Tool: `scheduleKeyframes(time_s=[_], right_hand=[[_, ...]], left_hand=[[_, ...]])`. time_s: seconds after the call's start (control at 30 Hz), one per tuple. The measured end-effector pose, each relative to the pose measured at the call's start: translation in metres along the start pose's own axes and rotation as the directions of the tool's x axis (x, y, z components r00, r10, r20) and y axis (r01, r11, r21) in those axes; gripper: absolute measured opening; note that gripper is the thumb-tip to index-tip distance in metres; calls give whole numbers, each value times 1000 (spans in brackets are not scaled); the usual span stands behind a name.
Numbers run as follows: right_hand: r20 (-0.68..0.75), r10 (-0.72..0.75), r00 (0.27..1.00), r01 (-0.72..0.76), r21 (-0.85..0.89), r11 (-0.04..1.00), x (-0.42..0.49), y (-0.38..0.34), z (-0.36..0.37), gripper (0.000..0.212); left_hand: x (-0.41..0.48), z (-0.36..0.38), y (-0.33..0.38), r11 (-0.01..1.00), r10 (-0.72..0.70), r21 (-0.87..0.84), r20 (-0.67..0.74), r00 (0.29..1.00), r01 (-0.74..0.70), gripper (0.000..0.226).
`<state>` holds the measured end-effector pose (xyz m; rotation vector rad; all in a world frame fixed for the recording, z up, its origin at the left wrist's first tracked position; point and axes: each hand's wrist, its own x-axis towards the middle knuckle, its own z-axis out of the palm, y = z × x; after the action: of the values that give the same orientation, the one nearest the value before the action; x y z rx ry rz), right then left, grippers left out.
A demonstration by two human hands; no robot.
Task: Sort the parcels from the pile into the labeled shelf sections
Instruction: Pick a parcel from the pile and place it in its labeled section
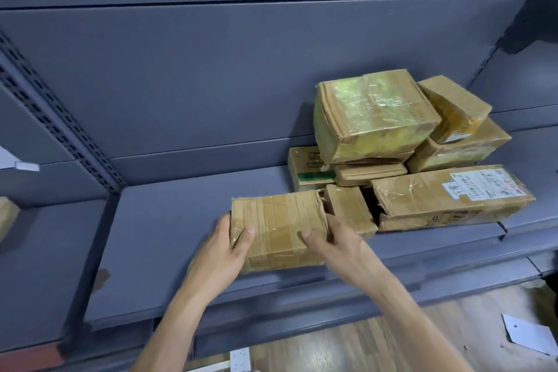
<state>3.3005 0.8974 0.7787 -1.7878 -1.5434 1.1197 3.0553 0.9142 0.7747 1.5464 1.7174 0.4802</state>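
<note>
The left hand [223, 248] and right hand [335, 243] clamp their fingers on the parcel [277, 226], with a torn box [350, 208] just right of the parcel.

A parcel storeroom: grey metal shelving [193, 220] stacked with taped cardboard parcels [374, 115].

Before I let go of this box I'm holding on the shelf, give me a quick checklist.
1. Left hand grips the held parcel at its left end: ok.
2. Right hand grips its right end: ok.
3. Bare shelf to its left: ok.
4. Its label visible for sorting: cannot tell, none shows.
5. Clearance from the torn parcel on its right: not ok, tight, fingers wedged between.
</note>
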Motion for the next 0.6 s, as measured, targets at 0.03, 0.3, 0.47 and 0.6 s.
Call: scheduleKeyframes(time_s=[0.03,0.3,0.47,0.6], right_hand=[[32,5,999,-6,18,1000,3,0,8,15],[81,100,992,-103,36,994,10,9,61,30],[50,153,987,-153,2,988,18,7,61,39],[35,140,989,-138,-52,989,31,1,58,29]], left_hand=[[0,-3,-9,1000,-17,15,3,1000,17,53],[-2,-8,-66,995,-92,-42,55,994,94,60],[4,-11,-70,993,-97,-58,60,993,100,56],[8,-15,-57,998,-56,12,24,998,55,26]])
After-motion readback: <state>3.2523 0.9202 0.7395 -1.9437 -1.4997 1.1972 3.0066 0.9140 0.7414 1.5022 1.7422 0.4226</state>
